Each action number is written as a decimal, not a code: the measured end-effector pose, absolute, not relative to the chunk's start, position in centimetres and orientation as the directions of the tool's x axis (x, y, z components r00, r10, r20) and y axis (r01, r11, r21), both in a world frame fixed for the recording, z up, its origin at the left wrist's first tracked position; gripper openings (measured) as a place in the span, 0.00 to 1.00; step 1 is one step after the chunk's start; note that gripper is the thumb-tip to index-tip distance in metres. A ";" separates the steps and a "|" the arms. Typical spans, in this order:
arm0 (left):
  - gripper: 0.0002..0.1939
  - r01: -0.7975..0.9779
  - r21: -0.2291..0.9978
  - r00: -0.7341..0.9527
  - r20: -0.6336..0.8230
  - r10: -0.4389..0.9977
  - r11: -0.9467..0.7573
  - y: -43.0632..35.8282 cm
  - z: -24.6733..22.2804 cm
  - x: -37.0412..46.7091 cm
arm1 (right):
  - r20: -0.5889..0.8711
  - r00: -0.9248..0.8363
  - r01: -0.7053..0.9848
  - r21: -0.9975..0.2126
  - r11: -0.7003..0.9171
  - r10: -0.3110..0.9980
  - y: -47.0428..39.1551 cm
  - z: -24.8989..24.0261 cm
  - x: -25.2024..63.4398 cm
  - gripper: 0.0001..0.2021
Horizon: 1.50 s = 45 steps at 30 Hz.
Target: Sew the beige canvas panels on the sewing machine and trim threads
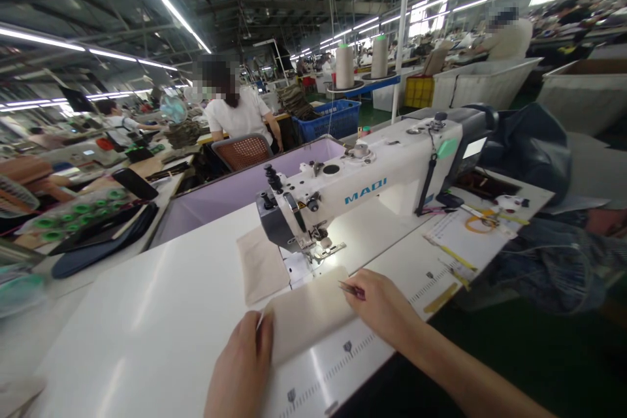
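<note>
A folded cream fabric piece [311, 313] lies on the white machine table in front of the sewing machine [362, 176]. My left hand [240, 366] grips its left edge, with the thumb and fingers closed on the cloth. At its right end, my right hand [377, 307] is closed around small thread snips [351, 289], whose two pointed metal tips face left over the cloth. Behind this piece, left of the lit needle and presser foot [321, 245], another cream fabric piece [262, 266] lies flat. Part of the snips is hidden inside my right hand.
A lilac-lined bin [210, 189] stands behind the table. Papers [453, 235] with an orange tape roll [482, 221] lie at the right end. Thread cones [344, 65] stand behind the machine. A co-worker [240, 114] sits beyond, near a blue crate [328, 119].
</note>
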<state>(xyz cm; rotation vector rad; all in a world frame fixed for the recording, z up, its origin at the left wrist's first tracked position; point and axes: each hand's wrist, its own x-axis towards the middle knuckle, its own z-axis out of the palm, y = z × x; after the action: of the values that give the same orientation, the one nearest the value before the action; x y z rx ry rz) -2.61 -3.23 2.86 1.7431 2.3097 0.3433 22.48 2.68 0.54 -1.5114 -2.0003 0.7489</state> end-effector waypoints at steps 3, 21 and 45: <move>0.15 0.903 0.339 -0.268 -0.036 0.963 0.264 -3.1 3.1 -2.5 | 0.058 -0.281 0.725 -0.641 0.252 0.958 2.6 0.8 22.5 0.07; 0.12 0.890 0.357 -0.289 -0.044 0.956 0.285 -3.1 3.3 -2.4 | 0.247 -0.487 0.634 -0.560 0.534 0.838 2.8 -1.1 24.2 0.08; 0.17 0.949 0.222 0.213 0.074 0.974 -0.224 8.8 2.1 -2.5 | 0.179 -0.586 0.670 -0.441 0.597 0.790 3.1 0.3 20.7 0.07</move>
<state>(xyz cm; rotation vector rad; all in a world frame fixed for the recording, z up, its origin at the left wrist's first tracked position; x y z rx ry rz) -2.47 8.76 2.10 2.3431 1.8709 0.2993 20.73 3.11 0.27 -1.1784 -2.4710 0.4683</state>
